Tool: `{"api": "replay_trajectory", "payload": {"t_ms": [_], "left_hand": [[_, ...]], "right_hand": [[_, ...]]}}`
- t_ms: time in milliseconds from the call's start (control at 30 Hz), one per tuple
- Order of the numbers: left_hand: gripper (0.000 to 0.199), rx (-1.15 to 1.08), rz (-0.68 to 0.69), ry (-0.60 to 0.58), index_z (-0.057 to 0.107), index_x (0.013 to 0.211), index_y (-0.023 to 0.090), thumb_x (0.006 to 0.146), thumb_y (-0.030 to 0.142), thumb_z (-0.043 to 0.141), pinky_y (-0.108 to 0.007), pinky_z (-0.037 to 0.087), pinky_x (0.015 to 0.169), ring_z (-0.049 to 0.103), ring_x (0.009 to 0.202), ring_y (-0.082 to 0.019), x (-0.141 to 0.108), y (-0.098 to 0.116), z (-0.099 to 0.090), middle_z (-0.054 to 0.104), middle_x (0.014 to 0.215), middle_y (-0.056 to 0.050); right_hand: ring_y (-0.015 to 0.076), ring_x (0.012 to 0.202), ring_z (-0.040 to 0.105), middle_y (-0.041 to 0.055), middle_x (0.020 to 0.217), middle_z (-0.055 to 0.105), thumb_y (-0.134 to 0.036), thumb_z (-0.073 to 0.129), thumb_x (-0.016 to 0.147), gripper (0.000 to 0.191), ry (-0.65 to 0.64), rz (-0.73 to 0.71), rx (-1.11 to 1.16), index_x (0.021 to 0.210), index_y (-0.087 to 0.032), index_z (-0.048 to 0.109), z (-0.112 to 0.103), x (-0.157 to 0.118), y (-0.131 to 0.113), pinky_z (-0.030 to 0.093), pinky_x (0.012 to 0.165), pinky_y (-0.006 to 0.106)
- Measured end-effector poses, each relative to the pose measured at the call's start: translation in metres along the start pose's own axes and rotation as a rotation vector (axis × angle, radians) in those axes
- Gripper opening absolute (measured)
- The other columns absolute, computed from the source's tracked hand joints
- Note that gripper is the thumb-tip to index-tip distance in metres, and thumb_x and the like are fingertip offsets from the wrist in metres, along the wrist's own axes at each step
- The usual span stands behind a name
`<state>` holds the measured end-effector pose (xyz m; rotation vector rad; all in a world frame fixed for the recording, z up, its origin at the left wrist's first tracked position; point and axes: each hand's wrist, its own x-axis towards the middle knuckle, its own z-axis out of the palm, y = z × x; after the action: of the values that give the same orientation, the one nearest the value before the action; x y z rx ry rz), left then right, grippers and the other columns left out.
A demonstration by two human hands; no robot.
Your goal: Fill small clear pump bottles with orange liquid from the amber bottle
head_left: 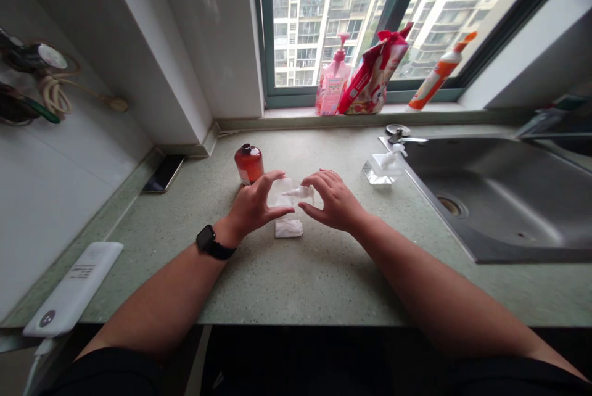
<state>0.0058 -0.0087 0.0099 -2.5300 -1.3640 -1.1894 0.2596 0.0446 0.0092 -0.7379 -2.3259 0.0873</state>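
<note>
A clear, see-through plastic bottle (280, 193) lies between my hands, just above the counter; its narrow part points right, and its exact shape is hard to make out. My left hand (252, 203), with a black watch at its wrist, curls its thumb and fingers around the wide left part. Around the narrow right end, my right hand (335, 200) bends its thumb and fingers in a pinch. Just below them sits a small folded white tissue packet (289, 227). Behind my left hand stands an uncapped amber-red bottle (248, 165), partly covered by the hand.
On the right, a clear pump bottle (383, 168) stands beside the steel sink (472, 248). A phone (164, 174) and a white power bank (78, 285) lie left. The sill holds a pink pump bottle (332, 84), a red pouch (377, 72) and an orange-white bottle (437, 78).
</note>
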Motion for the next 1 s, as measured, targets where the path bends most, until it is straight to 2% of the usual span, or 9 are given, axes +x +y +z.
{"api": "replay_trajectory", "payload": {"t_ms": [133, 233, 400, 500, 600, 767, 833, 933, 1000], "left_hand": [[0.085, 0.012, 0.046, 0.005, 0.044, 0.151, 0.022, 0.087, 0.057, 0.087, -0.035, 0.067, 0.086, 0.081, 0.094, -0.022, 0.0003, 0.0006, 0.0004, 0.076, 0.133, -0.014], [0.085, 0.011, 0.071, -0.01, 0.044, 0.152, 0.021, 0.087, 0.056, 0.086, -0.036, 0.067, 0.09, 0.081, 0.098, -0.023, 0.0001, 0.0013, 0.0021, 0.075, 0.134, -0.015], [0.086, 0.011, 0.052, -0.011, 0.043, 0.153, 0.021, 0.088, 0.057, 0.085, -0.038, 0.067, 0.095, 0.08, 0.108, -0.027, -0.0003, 0.0005, 0.0047, 0.074, 0.137, -0.016], [0.088, 0.015, 0.052, -0.023, 0.042, 0.155, 0.022, 0.087, 0.057, 0.086, -0.04, 0.066, 0.097, 0.079, 0.115, -0.029, -0.0006, 0.0006, 0.0057, 0.074, 0.137, -0.016], [0.088, 0.018, 0.061, -0.033, 0.041, 0.155, 0.022, 0.087, 0.057, 0.086, -0.041, 0.065, 0.1, 0.078, 0.12, -0.031, -0.0006, 0.0021, 0.0061, 0.073, 0.138, -0.016], [0.086, 0.006, 0.062, -0.029, 0.041, 0.155, 0.022, 0.09, 0.057, 0.084, -0.04, 0.066, 0.099, 0.077, 0.123, -0.031, -0.0003, 0.0038, 0.0063, 0.072, 0.14, -0.017], [0.086, 0.015, 0.061, -0.045, 0.041, 0.155, 0.022, 0.089, 0.057, 0.084, -0.04, 0.066, 0.098, 0.077, 0.123, -0.031, -0.0003, 0.0036, 0.0067, 0.072, 0.139, -0.017], [0.086, 0.02, 0.065, -0.063, 0.042, 0.155, 0.022, 0.089, 0.055, 0.085, -0.041, 0.066, 0.096, 0.077, 0.122, -0.032, -0.0005, 0.003, 0.007, 0.072, 0.139, -0.017], [0.085, 0.015, 0.068, -0.054, 0.042, 0.155, 0.021, 0.09, 0.055, 0.085, -0.041, 0.066, 0.096, 0.077, 0.123, -0.032, -0.0005, 0.0024, 0.0065, 0.072, 0.139, -0.017]], "right_hand": [[0.0268, 0.099, 0.064, 0.0086, 0.103, 0.074, -0.038, 0.062, 0.101, 0.014, 0.0, 0.027, -0.039, 0.101, -0.025, 0.065, -0.0011, 0.0019, -0.0015, 0.048, 0.102, 0.047], [0.0264, 0.096, 0.062, 0.0082, 0.1, 0.073, -0.046, 0.056, 0.106, 0.028, -0.032, 0.084, -0.093, 0.089, -0.025, 0.065, -0.0019, 0.0023, -0.0023, 0.047, 0.095, 0.045], [0.0279, 0.104, 0.062, 0.0103, 0.111, 0.071, -0.042, 0.065, 0.098, 0.021, -0.004, 0.05, -0.016, 0.108, -0.024, 0.065, -0.002, 0.0012, -0.003, 0.049, 0.095, 0.045], [0.0278, 0.103, 0.062, 0.0102, 0.11, 0.071, -0.04, 0.063, 0.1, 0.017, -0.02, 0.053, -0.032, 0.099, -0.024, 0.066, -0.0004, 0.0009, -0.0017, 0.049, 0.095, 0.046], [0.0273, 0.099, 0.062, 0.0087, 0.104, 0.071, -0.048, 0.057, 0.105, 0.03, -0.046, 0.107, -0.073, 0.088, -0.025, 0.066, 0.0, 0.001, -0.0002, 0.048, 0.094, 0.047], [0.0285, 0.103, 0.062, 0.0105, 0.111, 0.07, -0.044, 0.066, 0.098, 0.022, -0.049, 0.036, 0.006, 0.108, -0.024, 0.065, -0.0015, 0.0013, -0.0006, 0.049, 0.094, 0.045], [0.0281, 0.102, 0.062, 0.0107, 0.11, 0.07, -0.04, 0.062, 0.1, 0.017, -0.063, 0.035, -0.006, 0.101, -0.024, 0.065, -0.0012, 0.0015, -0.0005, 0.049, 0.095, 0.046], [0.0273, 0.097, 0.061, 0.0097, 0.104, 0.07, -0.045, 0.055, 0.105, 0.028, -0.074, 0.094, -0.047, 0.088, -0.024, 0.064, -0.0007, 0.0013, 0.0002, 0.048, 0.093, 0.046], [0.0273, 0.096, 0.061, 0.0094, 0.104, 0.07, -0.047, 0.058, 0.103, 0.024, -0.067, 0.103, -0.031, 0.095, -0.024, 0.064, -0.001, 0.001, 0.0001, 0.048, 0.091, 0.046]]}}
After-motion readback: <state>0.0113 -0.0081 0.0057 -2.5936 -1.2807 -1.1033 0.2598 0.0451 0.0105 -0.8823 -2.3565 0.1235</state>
